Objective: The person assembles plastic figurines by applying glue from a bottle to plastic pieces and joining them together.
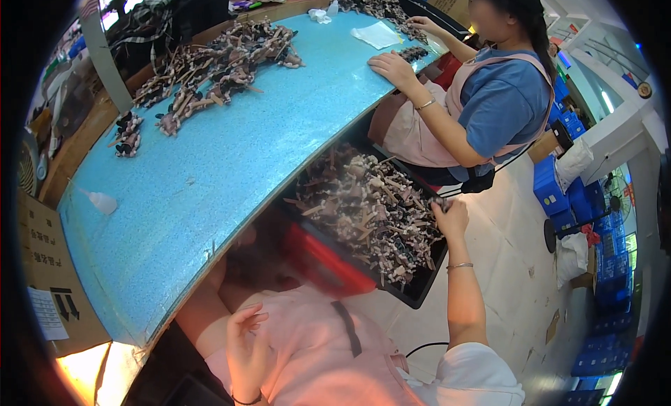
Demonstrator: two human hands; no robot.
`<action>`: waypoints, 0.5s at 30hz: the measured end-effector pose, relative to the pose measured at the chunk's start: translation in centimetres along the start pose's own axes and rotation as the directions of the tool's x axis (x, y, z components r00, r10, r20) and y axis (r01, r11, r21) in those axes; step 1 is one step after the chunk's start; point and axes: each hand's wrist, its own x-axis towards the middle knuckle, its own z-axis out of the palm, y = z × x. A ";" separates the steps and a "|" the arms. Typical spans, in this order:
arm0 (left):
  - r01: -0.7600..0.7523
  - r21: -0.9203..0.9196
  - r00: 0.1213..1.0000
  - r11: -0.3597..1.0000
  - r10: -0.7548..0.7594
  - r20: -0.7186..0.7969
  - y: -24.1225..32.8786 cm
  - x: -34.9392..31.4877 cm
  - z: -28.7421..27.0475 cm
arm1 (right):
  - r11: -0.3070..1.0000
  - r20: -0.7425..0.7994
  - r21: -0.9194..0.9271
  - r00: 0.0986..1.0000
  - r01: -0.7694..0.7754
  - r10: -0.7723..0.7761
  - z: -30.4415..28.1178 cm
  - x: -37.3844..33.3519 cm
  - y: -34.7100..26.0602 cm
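My right hand (451,219) is at the right far corner of a black tray (417,294), its fingers closed there, seemingly on the rim; the fingertips are partly hidden. Small brown, pink and black figures with stick-like parts (391,217) fill the tray in a heap. The tray juts out from under the blue tabletop (231,151), beside my lap. Over my pink apron (307,329), my left hand (248,350) is raised with fingers loosely apart and nothing in it.
More figures (231,56) lie piled along the table's back edge. A white dropper bottle (103,202) and a white cloth (377,35) lie on the table. A co-worker (482,98) sits at the far right, handling figures. A cardboard box (52,273) stands left; blue crates (549,186) line the right.
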 end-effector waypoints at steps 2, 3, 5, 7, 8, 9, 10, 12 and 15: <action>0.002 0.017 1.000 1.000 -0.001 -0.024 0.0 -0.3 -0.6 | 0.960 0.278 -0.233 0.935 -0.156 0.219 0.7 -0.3 1.2; 0.026 0.011 0.999 1.000 -0.025 -0.048 0.0 -0.4 -0.9 | 0.965 0.285 -0.225 0.937 -0.138 0.200 1.2 0.2 2.0; 0.054 0.005 0.993 0.999 -0.053 -0.109 0.0 -1.0 -2.0 | 0.972 0.378 -0.003 0.900 -0.235 0.218 2.5 1.1 3.6; 0.059 -0.024 0.989 0.998 -0.062 -0.136 -0.3 -1.4 -3.2 | 0.953 0.074 0.303 0.997 0.011 -0.036 4.1 0.5 4.3; 0.048 -0.019 0.977 0.999 -0.051 -0.209 -0.4 -1.4 -3.5 | 0.942 0.192 0.334 0.976 0.031 -0.100 4.3 1.1 5.6; 0.047 0.045 0.991 0.998 -0.041 -0.131 -0.3 -1.5 -3.9 | 0.984 0.214 0.159 0.970 0.081 -0.115 4.4 1.0 5.7; 0.045 0.113 0.997 0.993 -0.037 -0.067 -0.1 -1.7 -4.2 | 0.978 0.276 0.205 0.956 0.041 -0.097 3.5 1.3 4.3; 0.001 0.097 0.994 0.995 0.010 -0.109 -0.5 -1.6 -4.1 | 0.945 0.257 0.294 0.941 0.140 -0.220 3.1 2.8 7.0; -0.029 0.097 0.992 0.995 0.041 -0.120 -0.6 -2.3 -5.0 | 0.942 0.455 0.292 0.842 0.168 -0.291 2.8 3.8 5.0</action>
